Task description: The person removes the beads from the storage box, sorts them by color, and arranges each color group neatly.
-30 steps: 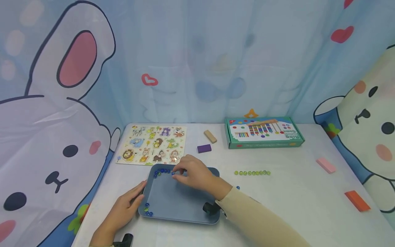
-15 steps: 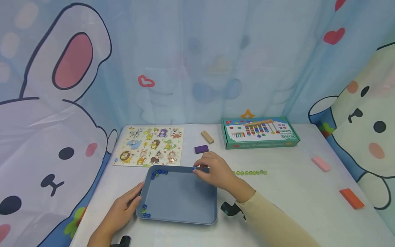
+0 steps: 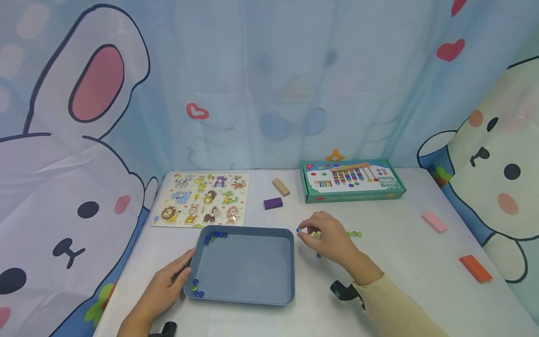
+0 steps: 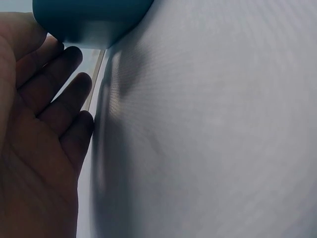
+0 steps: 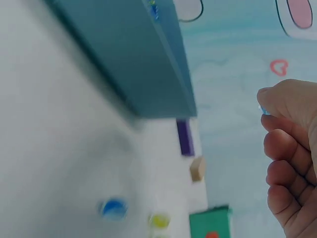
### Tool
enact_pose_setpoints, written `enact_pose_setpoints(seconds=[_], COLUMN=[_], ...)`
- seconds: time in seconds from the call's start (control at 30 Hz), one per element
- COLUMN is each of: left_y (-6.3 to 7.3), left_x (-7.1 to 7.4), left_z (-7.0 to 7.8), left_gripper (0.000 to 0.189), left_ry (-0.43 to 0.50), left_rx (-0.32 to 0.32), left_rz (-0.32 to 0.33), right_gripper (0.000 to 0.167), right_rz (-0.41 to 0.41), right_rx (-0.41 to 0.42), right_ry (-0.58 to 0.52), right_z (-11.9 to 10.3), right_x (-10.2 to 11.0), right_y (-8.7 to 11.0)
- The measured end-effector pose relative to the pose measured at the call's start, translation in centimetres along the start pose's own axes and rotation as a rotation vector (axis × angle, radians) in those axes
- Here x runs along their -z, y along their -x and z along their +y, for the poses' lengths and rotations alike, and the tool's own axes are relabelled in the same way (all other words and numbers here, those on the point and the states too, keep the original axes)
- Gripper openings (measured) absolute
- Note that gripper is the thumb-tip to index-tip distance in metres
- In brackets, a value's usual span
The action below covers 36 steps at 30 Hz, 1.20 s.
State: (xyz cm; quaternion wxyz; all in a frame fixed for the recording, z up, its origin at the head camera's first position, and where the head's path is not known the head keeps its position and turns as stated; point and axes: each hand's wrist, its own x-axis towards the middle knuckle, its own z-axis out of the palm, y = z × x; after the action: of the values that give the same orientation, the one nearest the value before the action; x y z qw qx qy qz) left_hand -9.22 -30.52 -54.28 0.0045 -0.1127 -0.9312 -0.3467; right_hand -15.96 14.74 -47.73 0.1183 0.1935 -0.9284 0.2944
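A blue-grey tray lies on the white table. My left hand rests at its left edge with fingers extended; in the left wrist view the thumb meets the side of the tray. Just beyond the tray's right rim, my right hand pinches a blue marble between thumb and index finger; only a sliver of that marble shows in the right wrist view. Blue marbles with some green line the tray's far-left corner and near-left corner.
Beyond my right hand, green marbles stand in a row, partly hidden. One blue marble sits below that hand. Farther back are an animal puzzle board, purple block, wooden block and green box. Pink and orange blocks lie right.
My right hand has carried the blue marble rightward from inside the tray's far side, past the right rim. My left hand has stayed at the tray's left edge.
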Motion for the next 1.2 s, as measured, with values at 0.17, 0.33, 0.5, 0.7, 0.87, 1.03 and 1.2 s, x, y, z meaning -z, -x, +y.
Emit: enact_pose_setpoints(seconds=[0.17,0.33,0.5,0.7,0.87,1.03,1.2], left_y=[0.0,-0.1,-0.1,0.0,0.1,0.4,0.1], left_x=[0.0,0.1,0.1,0.0,0.0,0.1,0.0], left_z=[0.1,0.0,0.1,0.3,0.0,-0.1,0.1], left_gripper=[0.050,0.050,0.050,0.050,0.050,0.049,0.050], left_ry=[0.002,-0.009,-0.008,-0.011,-0.012,-0.022,-0.011], left_rx=[-0.004,0.001,0.001,0.011,0.006,0.007,0.001], left_rz=[-0.001,-0.004,-0.004,-0.010,-0.006,0.007,-0.011], right_gripper=[0.014,0.014,0.012,0.010,0.010,0.010,0.011], right_rz=[-0.004,-0.038,-0.088,-0.130,-0.164,-0.194,-0.199], right_rx=[-0.052,-0.103,-0.152,-0.186,-0.195,-0.179,-0.193], right_ry=[0.034,0.051,0.068,0.086,0.098,0.073,0.087], right_z=[1.8,3.2,4.2,5.1,5.8,5.9,6.1], right_x=[0.5,0.6,0.6,0.7,0.3,-0.1,-0.1], right_y=[1.5,3.0,4.1,5.0,5.4,5.5,5.9])
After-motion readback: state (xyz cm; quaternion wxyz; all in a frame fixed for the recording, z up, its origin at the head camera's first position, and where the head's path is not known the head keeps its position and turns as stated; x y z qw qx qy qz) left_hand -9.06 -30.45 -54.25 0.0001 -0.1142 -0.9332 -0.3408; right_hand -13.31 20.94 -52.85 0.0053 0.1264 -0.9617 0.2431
